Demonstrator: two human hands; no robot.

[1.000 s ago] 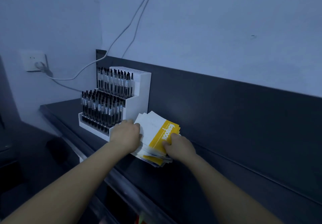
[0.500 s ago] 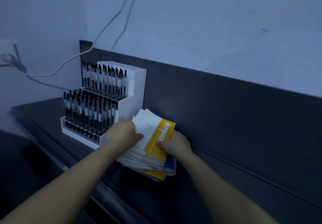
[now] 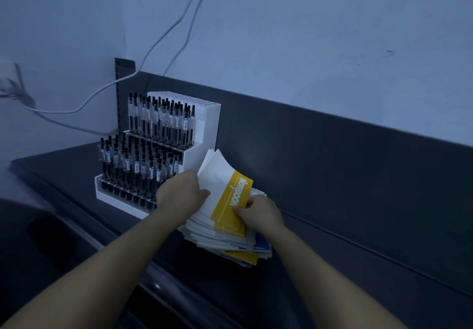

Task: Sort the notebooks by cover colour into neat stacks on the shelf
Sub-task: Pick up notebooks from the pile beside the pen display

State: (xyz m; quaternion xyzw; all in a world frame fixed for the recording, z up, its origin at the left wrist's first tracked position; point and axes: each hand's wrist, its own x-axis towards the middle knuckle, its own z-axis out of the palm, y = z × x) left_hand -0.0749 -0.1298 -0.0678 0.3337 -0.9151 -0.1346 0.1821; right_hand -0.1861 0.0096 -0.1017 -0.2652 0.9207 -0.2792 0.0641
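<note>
In the head view, a mixed pile of notebooks lies on the dark shelf, just beside the white pen display rack. The left hand grips the left edge of the upper notebooks, fingers curled around it, and bends them upward. The right hand pinches the yellow band of the top yellow-and-white notebook, with the thumb on the cover and the other fingers hidden beneath. Lower in the pile a blue cover shows at the edge. I judge that the sorting is only beginning, since no separate colour stacks are visible. The next move calls for lifting the yellow-and-white notebook free and laying it on bare shelf to the right, without dragging the loose pile.
</note>
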